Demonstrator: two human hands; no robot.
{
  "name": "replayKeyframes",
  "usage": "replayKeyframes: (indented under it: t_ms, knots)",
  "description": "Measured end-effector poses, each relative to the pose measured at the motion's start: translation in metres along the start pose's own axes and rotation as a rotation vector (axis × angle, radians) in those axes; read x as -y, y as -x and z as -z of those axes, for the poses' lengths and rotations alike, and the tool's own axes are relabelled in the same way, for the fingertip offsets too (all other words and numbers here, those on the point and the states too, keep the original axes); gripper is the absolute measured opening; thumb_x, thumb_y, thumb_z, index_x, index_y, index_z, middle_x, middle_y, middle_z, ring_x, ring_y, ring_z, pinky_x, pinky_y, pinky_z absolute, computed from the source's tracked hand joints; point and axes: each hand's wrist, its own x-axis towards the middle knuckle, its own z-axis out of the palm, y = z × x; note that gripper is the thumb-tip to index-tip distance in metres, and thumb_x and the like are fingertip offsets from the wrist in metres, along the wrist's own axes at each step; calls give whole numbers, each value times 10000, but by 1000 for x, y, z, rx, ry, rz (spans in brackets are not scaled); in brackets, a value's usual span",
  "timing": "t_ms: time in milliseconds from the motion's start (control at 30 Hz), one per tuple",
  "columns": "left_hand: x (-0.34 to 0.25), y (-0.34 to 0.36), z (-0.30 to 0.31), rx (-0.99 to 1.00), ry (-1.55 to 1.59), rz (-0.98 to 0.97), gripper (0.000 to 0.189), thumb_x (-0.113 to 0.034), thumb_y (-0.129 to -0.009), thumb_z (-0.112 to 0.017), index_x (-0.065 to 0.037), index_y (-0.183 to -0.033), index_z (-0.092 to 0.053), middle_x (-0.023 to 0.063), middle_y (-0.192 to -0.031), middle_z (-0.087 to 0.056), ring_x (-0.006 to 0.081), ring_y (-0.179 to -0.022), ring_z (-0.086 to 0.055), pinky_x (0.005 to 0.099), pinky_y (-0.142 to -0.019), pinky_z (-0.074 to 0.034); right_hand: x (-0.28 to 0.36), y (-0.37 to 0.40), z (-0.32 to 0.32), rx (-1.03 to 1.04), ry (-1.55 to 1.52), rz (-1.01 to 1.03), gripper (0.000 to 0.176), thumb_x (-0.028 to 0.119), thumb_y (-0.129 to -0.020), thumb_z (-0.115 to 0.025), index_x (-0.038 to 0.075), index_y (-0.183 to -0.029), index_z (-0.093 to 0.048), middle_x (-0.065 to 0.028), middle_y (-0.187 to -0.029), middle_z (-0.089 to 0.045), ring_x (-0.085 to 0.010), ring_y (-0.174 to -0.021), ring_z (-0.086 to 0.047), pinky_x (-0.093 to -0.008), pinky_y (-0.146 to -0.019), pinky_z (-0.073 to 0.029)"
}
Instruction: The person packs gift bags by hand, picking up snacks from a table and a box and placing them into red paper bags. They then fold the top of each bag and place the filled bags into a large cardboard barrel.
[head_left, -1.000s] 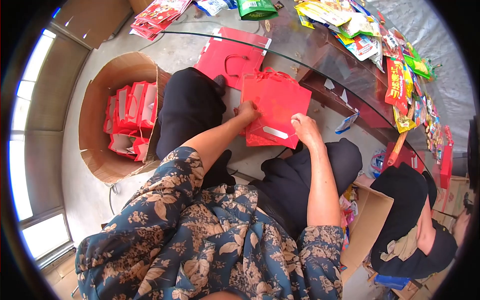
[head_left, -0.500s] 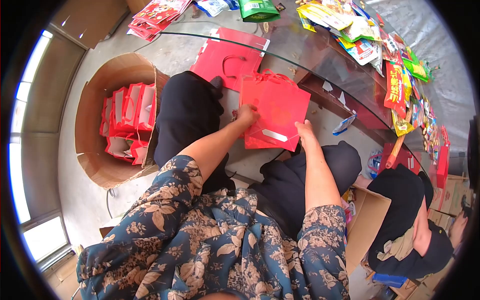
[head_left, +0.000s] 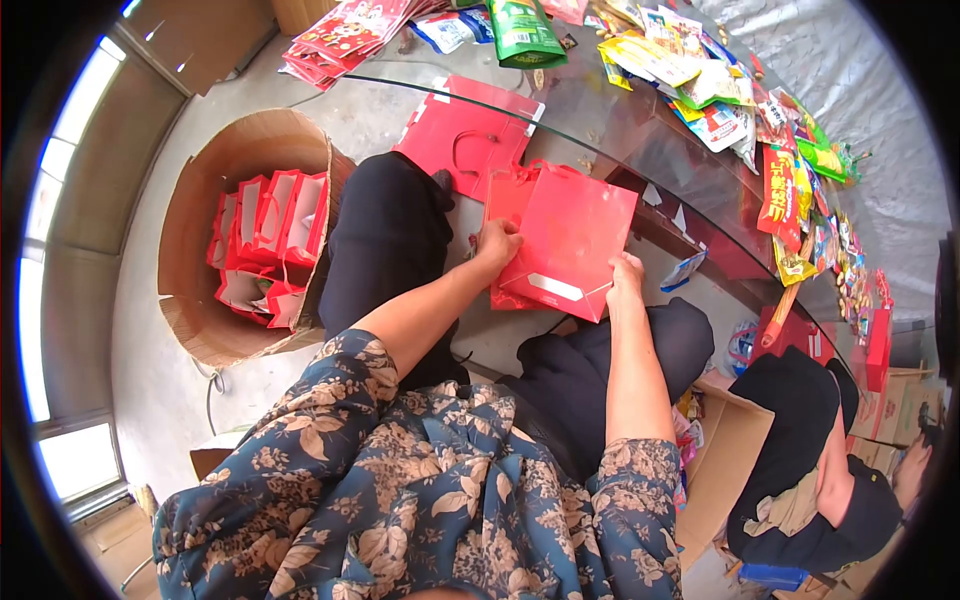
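Between my knees I hold flat red paper gift bags. My left hand (head_left: 498, 246) is closed on their left edge, with the thumb on top. My right hand (head_left: 626, 280) pinches the lower right corner of the front paper gift bag (head_left: 575, 235), which has a white strip near its bottom. Behind it, shifted left, another red bag (head_left: 507, 205) shows at the left and lower edges. A larger red bag with a dark handle (head_left: 480, 130) lies flat on the floor beyond my hands, partly under the glass table edge.
At my left stands a round-bent cardboard box (head_left: 190, 290) with several red bags (head_left: 270, 225) inside. Snack packets (head_left: 690, 80) cover the glass table (head_left: 590, 125). An open carton (head_left: 735, 450) stands at my right, beside another seated person (head_left: 800, 450).
The front bag has slid right and tilted away from the one behind, with my right hand moving slightly right and down. My left hand keeps its hold. The view has shifted a little.
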Motion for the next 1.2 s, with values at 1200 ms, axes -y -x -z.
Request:
replayKeyframes:
  t_ms: [1200]
  knots:
    - [-123, 88, 151, 588, 567, -906, 542, -350, -1021, -427, 25, -699, -650, 145, -1226, -587, 186, -1152, -529, 368, -966, -409, 79, 70, -49, -102, 416, 1190, 272, 81, -817, -661, 28, -1080, -702, -123, -1100, -662, -234, -1020, -647, -316, -888, -520]
